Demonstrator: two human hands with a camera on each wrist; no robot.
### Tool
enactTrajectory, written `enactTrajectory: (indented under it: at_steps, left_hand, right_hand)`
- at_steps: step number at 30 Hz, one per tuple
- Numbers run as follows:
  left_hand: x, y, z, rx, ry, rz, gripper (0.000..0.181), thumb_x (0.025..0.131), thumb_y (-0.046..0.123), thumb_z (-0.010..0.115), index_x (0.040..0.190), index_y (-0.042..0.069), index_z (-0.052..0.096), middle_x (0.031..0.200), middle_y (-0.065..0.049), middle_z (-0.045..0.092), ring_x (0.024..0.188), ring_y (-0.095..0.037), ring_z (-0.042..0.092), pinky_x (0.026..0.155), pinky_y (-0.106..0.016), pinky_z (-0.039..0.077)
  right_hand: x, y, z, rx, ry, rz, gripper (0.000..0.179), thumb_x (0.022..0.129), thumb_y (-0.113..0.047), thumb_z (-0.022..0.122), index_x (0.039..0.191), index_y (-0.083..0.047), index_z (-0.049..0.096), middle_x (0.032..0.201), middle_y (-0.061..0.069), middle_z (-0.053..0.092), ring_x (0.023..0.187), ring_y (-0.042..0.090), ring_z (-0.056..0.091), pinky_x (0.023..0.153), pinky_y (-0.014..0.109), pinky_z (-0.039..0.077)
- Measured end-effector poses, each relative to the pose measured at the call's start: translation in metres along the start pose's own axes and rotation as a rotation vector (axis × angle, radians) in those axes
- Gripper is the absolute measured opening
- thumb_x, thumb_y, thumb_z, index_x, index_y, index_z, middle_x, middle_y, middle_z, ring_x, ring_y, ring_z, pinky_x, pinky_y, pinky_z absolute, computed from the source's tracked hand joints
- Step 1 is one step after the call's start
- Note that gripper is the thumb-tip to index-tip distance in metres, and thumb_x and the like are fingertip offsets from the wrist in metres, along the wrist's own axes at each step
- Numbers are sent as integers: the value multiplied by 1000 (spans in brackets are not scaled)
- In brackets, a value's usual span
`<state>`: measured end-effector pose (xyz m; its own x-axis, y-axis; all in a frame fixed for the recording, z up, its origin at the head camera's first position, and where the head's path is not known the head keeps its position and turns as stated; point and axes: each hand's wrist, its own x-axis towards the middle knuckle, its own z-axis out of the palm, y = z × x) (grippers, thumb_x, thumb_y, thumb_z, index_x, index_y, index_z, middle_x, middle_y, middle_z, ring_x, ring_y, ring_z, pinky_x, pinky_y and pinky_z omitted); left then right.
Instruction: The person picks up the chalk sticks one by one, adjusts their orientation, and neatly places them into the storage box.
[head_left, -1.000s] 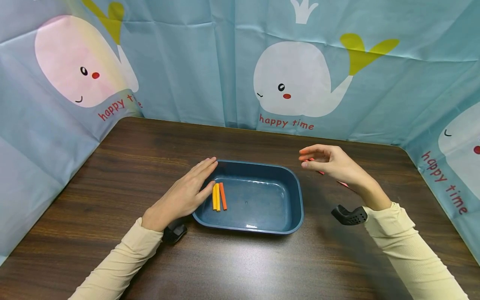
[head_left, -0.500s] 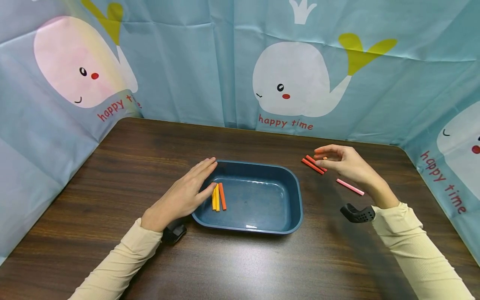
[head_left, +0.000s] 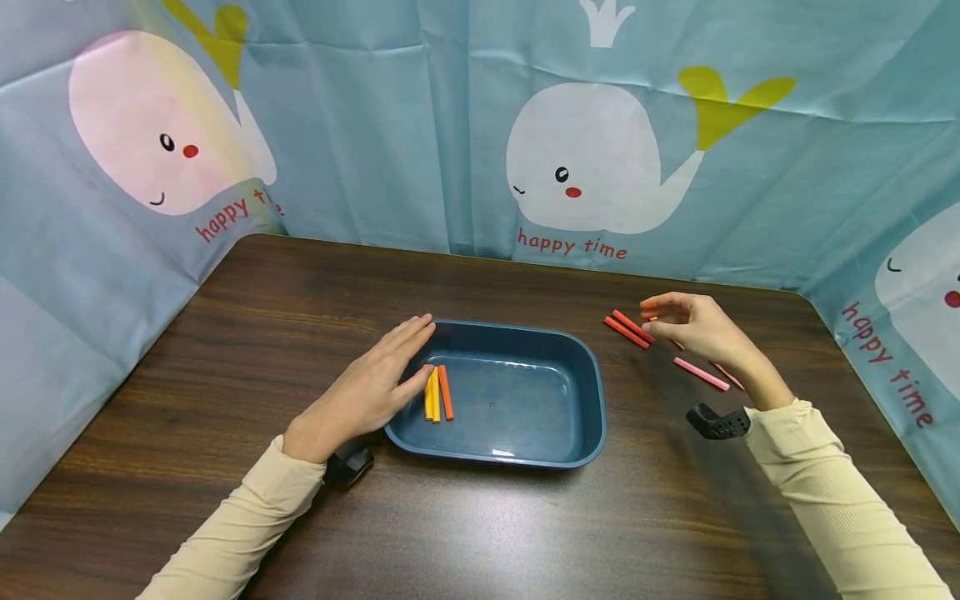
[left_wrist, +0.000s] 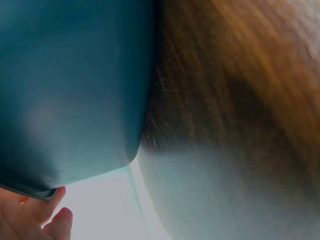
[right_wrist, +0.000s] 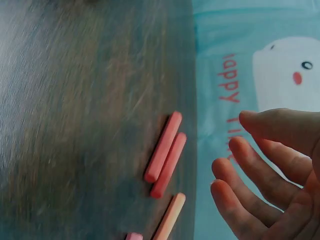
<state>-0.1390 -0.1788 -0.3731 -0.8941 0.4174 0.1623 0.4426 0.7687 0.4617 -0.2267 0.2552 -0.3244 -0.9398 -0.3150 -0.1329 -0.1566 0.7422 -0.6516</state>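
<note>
My left hand (head_left: 363, 392) rests at the left rim of a dark blue plastic basin (head_left: 517, 457), its fingers fairly straight and its thumb over the inside. In the left wrist view, its fingertips (left_wrist: 60, 220) touch the basin's rim (left_wrist: 30, 190). Two yellow sticks (head_left: 432, 396), slim and crayon-like, lie side by side in the basin near an orange stick (head_left: 446, 392). Over the table to the right hovers my right hand (head_left: 701, 325), fingers loosely bent and nothing between them. Beneath and beside it lie two red sticks (right_wrist: 164, 147), a light orange stick (right_wrist: 170, 216) and a pink stick (head_left: 701, 373).
Another thin pinkish stick (head_left: 727, 375) is partly hidden behind the right wrist. A dark wooden table (head_left: 300, 300) carries everything. Light blue curtain (head_left: 360, 150) with printed whales surrounds its back and sides. Black camera mounts (head_left: 717, 422) sit at the wrists.
My right hand has moved rightward, away from the basin, uncovering the red and pink sticks. The left hand and basin have stayed in place.
</note>
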Motion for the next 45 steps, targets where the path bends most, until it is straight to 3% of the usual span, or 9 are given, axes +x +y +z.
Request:
enactTrajectory:
  at_steps: [4, 12, 17, 23, 26, 29, 34, 39, 45]
  left_hand:
    - [0, 0, -1, 0, 1, 3, 63, 101, 24, 56, 154, 2, 32, 163, -12, 28, 152, -33, 25, 119, -52, 30]
    - [0, 0, -2, -6, -1, -2, 62, 101, 24, 56, 154, 1, 32, 163, -13, 29, 152, -32, 24, 120, -52, 30]
    - [0, 0, -2, -8, -1, -4, 62, 101, 24, 56, 154, 2, 32, 163, -13, 28, 152, -31, 24, 120, -52, 30]
    - [0, 0, -2, -2, -10, -6, 62, 101, 24, 55, 154, 1, 32, 164, -12, 27, 152, -33, 24, 120, -52, 30]
    - [0, 0, -1, 1, -8, -6, 62, 101, 24, 55, 154, 1, 32, 164, -13, 27, 152, -32, 24, 119, -52, 30]
    - [0, 0, -1, 3, -8, -4, 61, 101, 24, 55, 154, 1, 33, 164, -13, 27, 152, -32, 24, 119, -52, 31]
    - [0, 1, -1, 5, -8, -3, 62, 101, 24, 56, 154, 1, 32, 164, -13, 27, 152, -33, 25, 119, -53, 30]
    - [-1, 1, -1, 3, -4, -6, 62, 101, 23, 56, 154, 1, 33, 163, -13, 28, 152, -33, 25, 120, -52, 30]
    - [-1, 1, -2, 1, -6, -9, 62, 101, 22, 57, 153, 1, 33, 163, -14, 28, 152, -33, 25, 119, -53, 30]
  right_hand:
    - [3, 9, -1, -52, 17, -25, 44, 95, -19, 67, 134, 1, 57, 129, 25, 64, 92, -3, 63, 65, 28, 55]
    - [10, 27, -3, -118, 54, -27, 42, 93, -11, 68, 132, 5, 58, 124, 28, 65, 103, 32, 70, 68, 21, 54]
    - [14, 36, -4, -143, 59, 18, 43, 94, -12, 67, 131, 7, 57, 126, 31, 63, 110, 42, 66, 68, 19, 52]
    - [19, 44, -3, -177, 49, 66, 44, 95, -15, 65, 133, 6, 56, 126, 31, 63, 111, 43, 64, 77, 37, 56]
    - [21, 47, -2, -195, 37, 67, 45, 96, -17, 65, 133, 6, 56, 127, 30, 63, 112, 43, 63, 87, 51, 53]
    - [24, 49, -1, -222, 29, 65, 46, 95, -19, 66, 131, 7, 57, 125, 30, 64, 112, 44, 63, 91, 56, 50]
    - [28, 50, 2, -258, 27, 73, 43, 94, -16, 67, 128, 10, 59, 117, 30, 67, 102, 41, 66, 79, 44, 55]
    - [30, 51, 4, -241, 26, 100, 38, 93, -9, 65, 124, 11, 60, 108, 28, 69, 76, 20, 67, 60, 26, 53]
    - [27, 50, 4, -243, 48, 108, 35, 93, -10, 65, 122, 9, 63, 105, 26, 70, 71, 12, 67, 58, 24, 52]
